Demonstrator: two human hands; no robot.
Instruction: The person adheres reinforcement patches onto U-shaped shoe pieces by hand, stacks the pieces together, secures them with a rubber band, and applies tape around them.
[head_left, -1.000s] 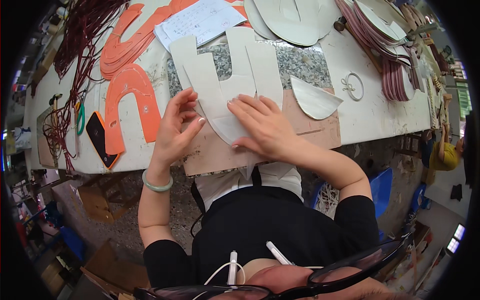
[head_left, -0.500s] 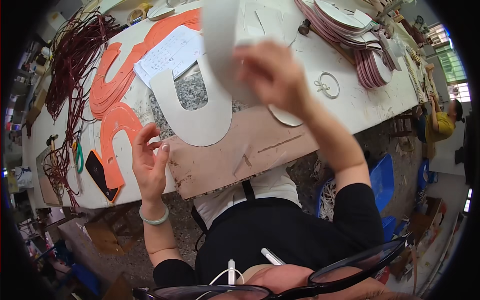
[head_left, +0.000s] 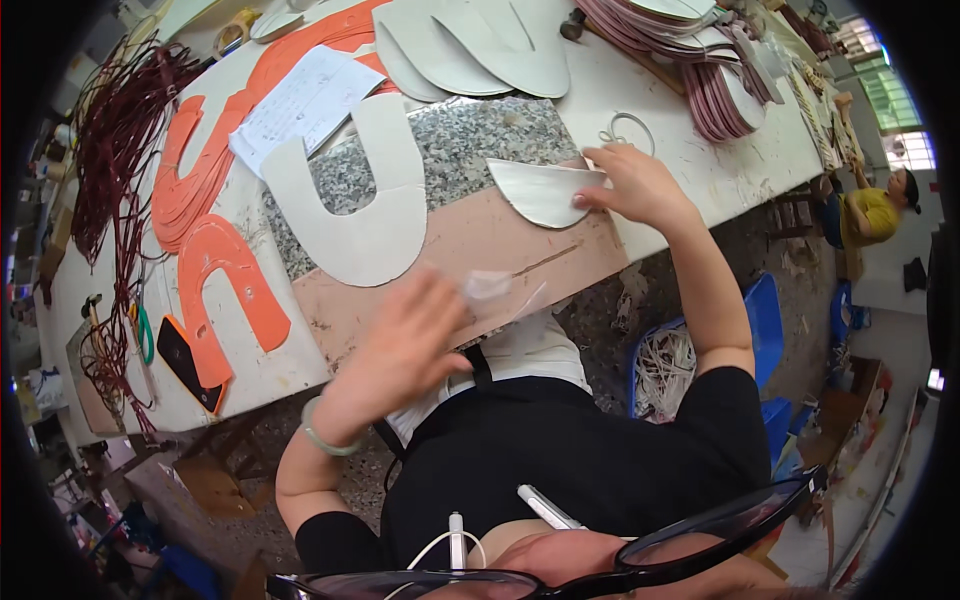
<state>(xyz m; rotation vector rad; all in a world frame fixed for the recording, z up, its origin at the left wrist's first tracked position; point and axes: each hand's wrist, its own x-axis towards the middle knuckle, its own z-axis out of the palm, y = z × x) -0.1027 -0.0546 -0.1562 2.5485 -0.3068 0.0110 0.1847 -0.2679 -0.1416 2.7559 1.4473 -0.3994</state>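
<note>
My right hand (head_left: 637, 187) grips the right corner of a white half-moon piece (head_left: 540, 194), its thumb on top. This piece lies partly on a brown board (head_left: 455, 250) and partly on a grey speckled slab (head_left: 480, 140). Over the near part of the board hovers my left hand (head_left: 405, 335), blurred, with its thumb apart and fingers stretched out, nothing seen in it. Just beyond it are thin clear plastic scraps (head_left: 490, 284). A white U-shaped piece (head_left: 375, 245) lies flat across slab and board, to the left of the half-moon piece.
Overlapping white rounded pieces (head_left: 455, 65) lie at the back. Orange U-shaped pieces (head_left: 235, 265), a paper sheet (head_left: 310, 100), green-handled scissors (head_left: 146, 335) and a phone (head_left: 185, 360) are leftward. Pink-edged stacks (head_left: 715, 90) stand back right. A blue bin (head_left: 765, 330) with scraps is below; another person (head_left: 875, 210) sits far right.
The large white piece that my right hand held up is out of it; white pieces now lie at the back. That hand moved to the half-moon piece. My left hand moved right and nearer.
</note>
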